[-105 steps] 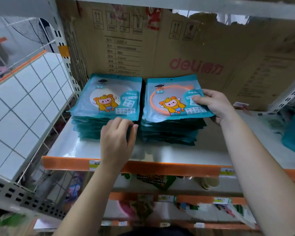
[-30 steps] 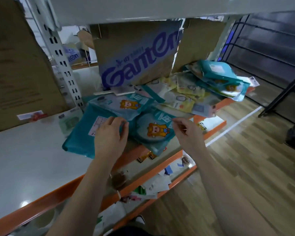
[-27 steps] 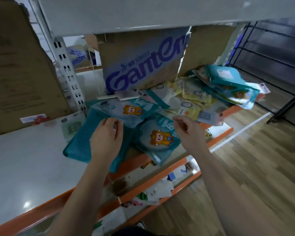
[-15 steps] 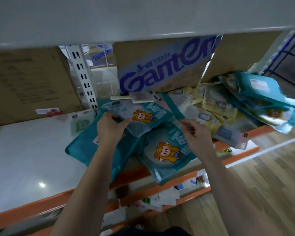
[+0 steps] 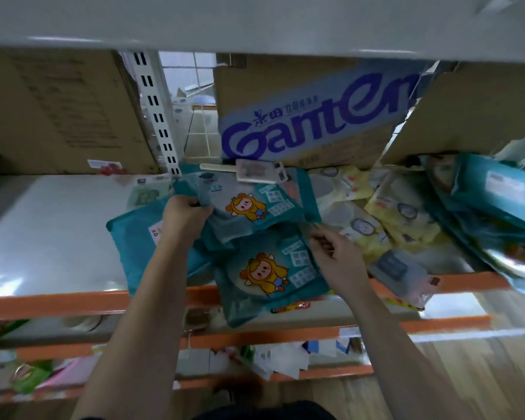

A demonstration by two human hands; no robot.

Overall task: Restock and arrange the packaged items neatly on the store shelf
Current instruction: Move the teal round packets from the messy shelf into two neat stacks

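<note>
Glossy pale-grey metal shelf [image 5: 52, 237], orange front lip; brown cardboard carton lettered in blue [image 5: 300, 122] behind. Wood-plank floor [image 5: 482, 374] lower right. Flat, shiny teal plastic pouches [image 5: 273, 268] heaped mid-shelf, overhanging the lip; pale yellow pouches [image 5: 391, 219] just beside. Left hand [image 5: 184, 216] grips the top pouch's edge. Right hand [image 5: 337, 256]: fingers curled at the heap's right side, grip unclear.

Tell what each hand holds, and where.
Left hand grips upper teal packet at left edge; right hand seemingly pinches lower teal packet at upper right corner.
</note>
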